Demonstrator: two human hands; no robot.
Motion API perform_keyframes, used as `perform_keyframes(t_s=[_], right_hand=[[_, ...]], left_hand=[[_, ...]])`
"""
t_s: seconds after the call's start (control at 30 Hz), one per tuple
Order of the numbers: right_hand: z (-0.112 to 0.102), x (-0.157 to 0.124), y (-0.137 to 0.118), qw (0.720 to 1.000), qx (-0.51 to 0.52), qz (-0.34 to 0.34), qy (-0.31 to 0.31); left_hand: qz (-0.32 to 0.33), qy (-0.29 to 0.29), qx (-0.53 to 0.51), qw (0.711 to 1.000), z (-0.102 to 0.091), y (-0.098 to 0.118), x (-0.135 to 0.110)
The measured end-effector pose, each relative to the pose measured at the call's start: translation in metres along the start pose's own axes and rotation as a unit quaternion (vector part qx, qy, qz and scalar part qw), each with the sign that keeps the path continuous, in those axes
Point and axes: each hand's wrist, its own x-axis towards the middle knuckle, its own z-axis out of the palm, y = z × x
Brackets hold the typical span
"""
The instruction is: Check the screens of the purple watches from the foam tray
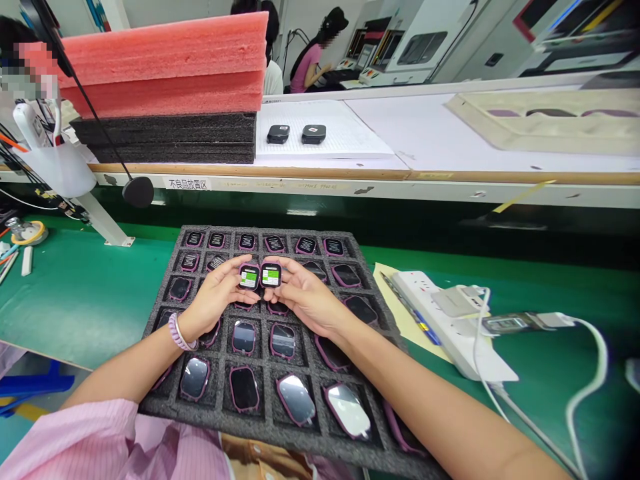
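Observation:
My left hand (223,287) grips a smartwatch body (249,277) with a purple frame and a lit green-and-white screen. Beside it, a second, similar watch body (271,275) is pinched in my right hand (305,293), its screen also lit. Both are held side by side, faces up, over a dark grey foam tray (220,417). The tray's square pockets hold several more purple-framed watch bodies, such as a dark-screened one (244,389). In the back rows several screens show white text. My hands and forearms hide some pockets.
Right of the tray, a white power strip (425,293) with cables and a pen (425,327) lie on the green bench. Behind stands a shelf with pink foam sheets (165,67), black foam (170,140) and two black square devices (314,134). Another person (307,63) sits further back.

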Motion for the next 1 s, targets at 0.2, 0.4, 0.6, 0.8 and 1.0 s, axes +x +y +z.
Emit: perform_keyframes(t_s=[0.2,0.4,0.6,0.8,1.0], right_hand=[[0.0009,-0.0005,-0.0008,1.000,-0.006,-0.002,-0.001],[-0.0012,0.0009,-0.0009,1.000,-0.010,-0.004,0.010],[-0.0028,0.0027,-0.0048,0.999,0.028,0.005,0.014],[-0.0036,0.0035,-0.0045,0.999,0.028,0.005,0.016],[-0.0039,0.0034,-0.0024,1.000,0.008,-0.002,0.012]], left_hand=[[0.007,-0.006,0.009,1.000,-0.0020,-0.0011,0.0002],[0.010,-0.004,0.022,1.000,-0.0016,-0.0002,-0.0001],[0.011,0.004,0.014,1.000,-0.0013,0.0022,-0.0002],[-0.001,0.014,0.014,1.000,0.0007,0.0039,-0.0012],[0.005,0.011,0.010,1.000,-0.0015,0.0022,-0.0004]])
